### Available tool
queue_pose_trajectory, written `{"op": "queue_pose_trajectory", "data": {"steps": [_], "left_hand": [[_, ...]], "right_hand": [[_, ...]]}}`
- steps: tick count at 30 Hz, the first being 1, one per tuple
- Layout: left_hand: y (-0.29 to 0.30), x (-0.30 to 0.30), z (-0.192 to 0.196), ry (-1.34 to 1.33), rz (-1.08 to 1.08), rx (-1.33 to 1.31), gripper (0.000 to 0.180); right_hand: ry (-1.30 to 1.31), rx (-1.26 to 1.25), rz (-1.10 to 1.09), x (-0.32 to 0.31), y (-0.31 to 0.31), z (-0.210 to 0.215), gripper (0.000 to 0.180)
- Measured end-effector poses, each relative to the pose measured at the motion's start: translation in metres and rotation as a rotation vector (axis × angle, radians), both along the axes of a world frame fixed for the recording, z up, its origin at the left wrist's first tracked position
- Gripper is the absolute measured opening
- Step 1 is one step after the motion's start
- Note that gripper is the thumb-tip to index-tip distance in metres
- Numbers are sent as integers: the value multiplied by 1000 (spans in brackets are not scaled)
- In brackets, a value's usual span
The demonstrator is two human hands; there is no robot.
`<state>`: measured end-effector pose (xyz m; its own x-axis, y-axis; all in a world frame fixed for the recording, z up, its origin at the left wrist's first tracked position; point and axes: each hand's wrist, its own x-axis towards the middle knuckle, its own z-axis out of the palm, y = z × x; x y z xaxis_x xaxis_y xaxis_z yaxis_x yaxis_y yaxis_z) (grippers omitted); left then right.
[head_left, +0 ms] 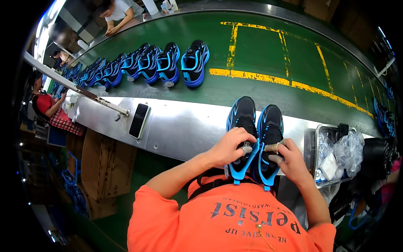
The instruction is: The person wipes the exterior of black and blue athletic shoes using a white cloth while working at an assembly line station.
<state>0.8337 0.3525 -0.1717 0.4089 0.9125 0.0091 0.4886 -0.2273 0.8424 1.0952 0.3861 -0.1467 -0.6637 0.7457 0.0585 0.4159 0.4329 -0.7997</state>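
A shoe factory: sneakers (168, 63) lined along a green conveyor belt (260, 54).

A dark-screened phone (139, 120) is lying on the steel ledge, cardboard boxes (107, 168) are standing below it, and clear plastic bags (342, 153) are filling a tray (314, 153) at right

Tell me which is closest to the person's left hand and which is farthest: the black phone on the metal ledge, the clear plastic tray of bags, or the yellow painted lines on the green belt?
From the left hand:
1. Black flat phone, on the metal ledge to the left.
2. Clear plastic tray of bags, on the right, past the right hand.
3. Yellow painted lines, farther up on the green belt; this and the tray are nearly too close to call.
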Motion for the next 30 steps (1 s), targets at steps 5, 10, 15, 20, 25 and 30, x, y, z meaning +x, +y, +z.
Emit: {"op": "queue_pose_trajectory", "data": {"steps": [5,10,15,20,25,30], "left_hand": [[-4,15,19,165,232,82,40],[3,1,18,6,43,-62,40],[0,12,15,86,184,22,45],[3,7,21,2,117,-144,41],[-1,16,15,165,201,-95,44],[5,13,20,30,90,-151,40]], "right_hand": [[-98,-37,-98,4,1,6,41],[-89,1,-181,0,0,-4,32],[10,118,-141,9,11,-12,31],[-126,75,-194,9,-1,-14,32],[111,54,34,18,14,-19,29],[-83,70,-149,19,9,-22,36]]}}
